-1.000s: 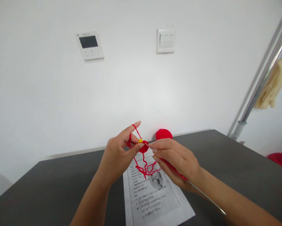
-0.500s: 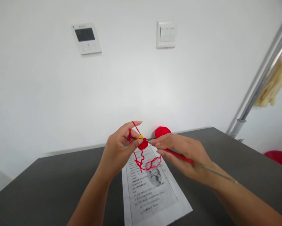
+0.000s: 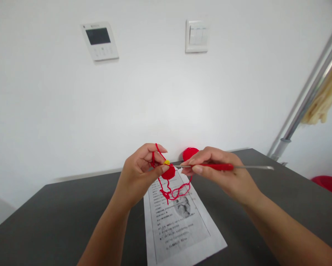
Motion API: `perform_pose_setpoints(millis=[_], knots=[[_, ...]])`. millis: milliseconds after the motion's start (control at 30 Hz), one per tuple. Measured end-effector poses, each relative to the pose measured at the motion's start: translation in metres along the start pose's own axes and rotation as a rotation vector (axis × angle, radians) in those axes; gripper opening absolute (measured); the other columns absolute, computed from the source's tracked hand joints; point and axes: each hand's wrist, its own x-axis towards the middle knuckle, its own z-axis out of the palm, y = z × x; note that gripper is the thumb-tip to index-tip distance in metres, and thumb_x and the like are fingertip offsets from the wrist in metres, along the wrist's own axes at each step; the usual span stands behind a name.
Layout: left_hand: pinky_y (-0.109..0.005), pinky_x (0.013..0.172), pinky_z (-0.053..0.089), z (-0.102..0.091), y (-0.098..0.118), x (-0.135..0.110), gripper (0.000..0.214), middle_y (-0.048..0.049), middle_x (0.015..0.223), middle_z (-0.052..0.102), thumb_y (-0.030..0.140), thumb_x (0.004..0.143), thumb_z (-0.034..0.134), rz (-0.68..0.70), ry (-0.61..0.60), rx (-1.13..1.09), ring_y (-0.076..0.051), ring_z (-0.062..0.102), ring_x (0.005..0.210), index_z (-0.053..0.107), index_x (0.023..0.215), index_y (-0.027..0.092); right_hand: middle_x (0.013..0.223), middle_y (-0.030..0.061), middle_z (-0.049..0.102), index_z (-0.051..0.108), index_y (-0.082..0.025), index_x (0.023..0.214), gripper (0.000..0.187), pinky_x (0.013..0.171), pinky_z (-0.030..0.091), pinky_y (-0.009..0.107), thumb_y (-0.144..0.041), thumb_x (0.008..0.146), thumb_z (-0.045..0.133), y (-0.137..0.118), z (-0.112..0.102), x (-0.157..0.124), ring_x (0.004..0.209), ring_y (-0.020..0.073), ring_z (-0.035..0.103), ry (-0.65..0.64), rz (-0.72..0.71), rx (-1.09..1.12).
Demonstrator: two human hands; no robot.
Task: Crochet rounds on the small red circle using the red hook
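Observation:
My left hand (image 3: 139, 175) pinches a small red crochet piece (image 3: 168, 172) with a yellow marker (image 3: 167, 162) on it, and red yarn (image 3: 175, 191) runs over its raised index finger and hangs in loops below. My right hand (image 3: 222, 175) grips a crochet hook (image 3: 223, 167) by its red handle, held level, with the metal tip at the red piece. Both hands hover above a printed sheet of paper (image 3: 179, 225) on the dark table (image 3: 57, 221).
A red ball of yarn (image 3: 190, 153) sits on the table against the white wall behind my right hand. A wall panel (image 3: 99, 40) and a light switch (image 3: 197, 36) hang on the wall. A metal pole (image 3: 307, 96) with a cloth stands at right, and a red object (image 3: 330, 184) lies beyond it.
My right hand has rolled the hook from pointing down-right to lying level, its rear end swinging up. The left hand stayed almost still.

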Motion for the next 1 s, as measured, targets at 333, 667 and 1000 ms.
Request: perform_pose_setpoints(millis=[333, 667, 1000], knots=[[-0.019, 0.058, 0.048, -0.005, -0.004, 0.0, 0.024, 0.0026, 0.069, 0.067, 0.009, 0.067, 0.081, -0.01, 0.018, -0.13, -0.009, 0.059, 0.062, 0.066, 0.083, 0.018, 0.087, 0.0043, 0.08, 0.072, -0.02, 0.085, 0.009, 0.072, 0.067, 0.031, -0.028, 0.086, 0.076, 0.0, 0.008, -0.003, 0.076, 0.0189, 0.079, 0.124, 0.077, 0.204], [-0.017, 0.055, 0.046, 0.005, -0.007, 0.001, 0.031, 0.0008, 0.068, 0.068, 0.011, 0.058, 0.088, -0.116, -0.045, -0.434, -0.008, 0.058, 0.058, 0.067, 0.081, 0.016, 0.075, 0.0027, 0.079, 0.07, -0.016, 0.076, 0.015, 0.066, 0.064, 0.019, -0.025, 0.079, 0.082, 0.008, 0.003, 0.009, 0.066, 0.0127, 0.076, 0.0, 0.349, 0.705], [-0.023, 0.062, 0.045, 0.006, -0.006, 0.0, 0.035, -0.0011, 0.072, 0.068, 0.018, 0.066, 0.086, -0.199, -0.118, -0.438, -0.011, 0.059, 0.063, 0.076, 0.099, 0.018, 0.08, 0.0008, 0.08, 0.07, -0.02, 0.081, 0.012, 0.069, 0.066, 0.023, -0.028, 0.082, 0.079, 0.01, 0.024, 0.002, 0.068, 0.0139, 0.077, 0.156, 0.226, 0.698]])
